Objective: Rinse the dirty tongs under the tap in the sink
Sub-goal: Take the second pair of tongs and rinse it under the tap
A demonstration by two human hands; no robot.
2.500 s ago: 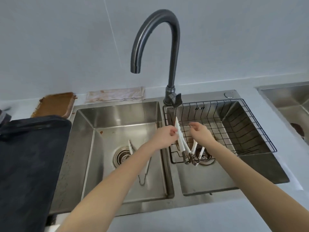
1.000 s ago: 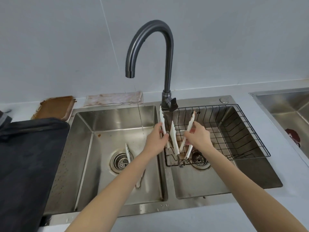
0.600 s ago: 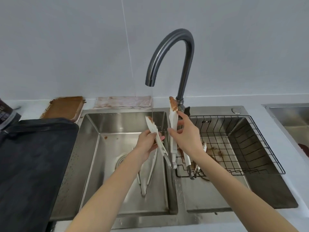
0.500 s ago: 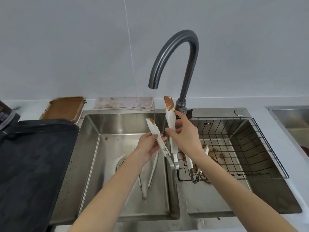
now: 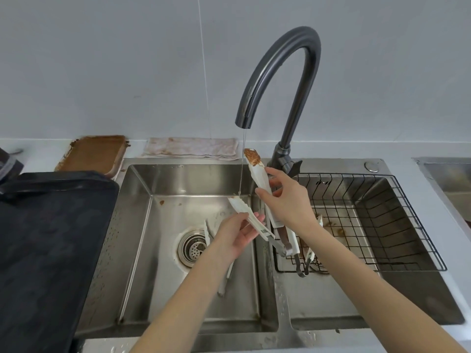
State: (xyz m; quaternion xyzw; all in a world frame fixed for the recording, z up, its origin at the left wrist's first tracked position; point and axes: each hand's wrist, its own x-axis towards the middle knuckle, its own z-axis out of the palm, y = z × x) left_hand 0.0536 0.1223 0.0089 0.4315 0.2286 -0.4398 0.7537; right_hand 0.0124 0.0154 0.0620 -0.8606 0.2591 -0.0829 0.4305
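White tongs (image 5: 260, 174) with brown grime on one tip are spread apart over the divider of the double sink (image 5: 178, 179). My right hand (image 5: 288, 200) grips the upper, dirty arm. My left hand (image 5: 237, 233) holds the lower arm, whose tip sits under a thin stream of water from the dark curved tap (image 5: 280, 72). A second pair of tongs (image 5: 224, 276) lies in the left basin, partly hidden by my left forearm. Another pair (image 5: 309, 253) leans in the wire basket (image 5: 407, 225) in the right basin.
A black tray (image 5: 51, 238) covers the counter on the left. Behind it stand a brown-smeared dish (image 5: 94, 154) and a stained cloth (image 5: 191, 147). The drain strainer (image 5: 192, 247) sits in the left basin. A further sink (image 5: 448, 174) shows at the right edge.
Both hands lifted the tongs out of the wire basket and carried them left to the tap. The lower tip has come under the water stream, and its brown grime is gone.
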